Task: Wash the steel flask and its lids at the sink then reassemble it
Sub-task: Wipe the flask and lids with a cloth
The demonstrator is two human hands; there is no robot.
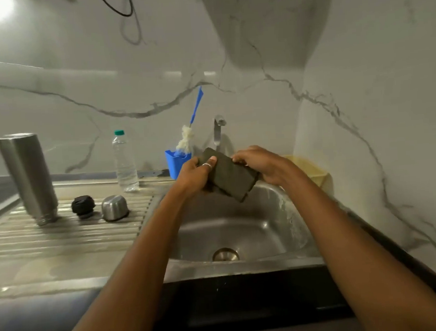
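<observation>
The steel flask (28, 177) stands upside down on the ribbed drainboard (61, 237) at the left. Beside it lie its black inner lid (83, 206) and its steel cup lid (114, 207). Above the sink basin (243, 231) I hold a dark scrubbing sponge (229, 177) with both hands. My left hand (195, 176) grips its left end, thumb on top. My right hand (260, 166) grips its right end. The sponge hangs below the tap (219, 131).
A clear plastic water bottle (125, 162) with a green cap stands behind the drainboard. A blue holder (176, 163) with a blue-handled bottle brush (190, 131) sits left of the tap. A yellow object (311, 171) lies at the sink's right, by the marble wall.
</observation>
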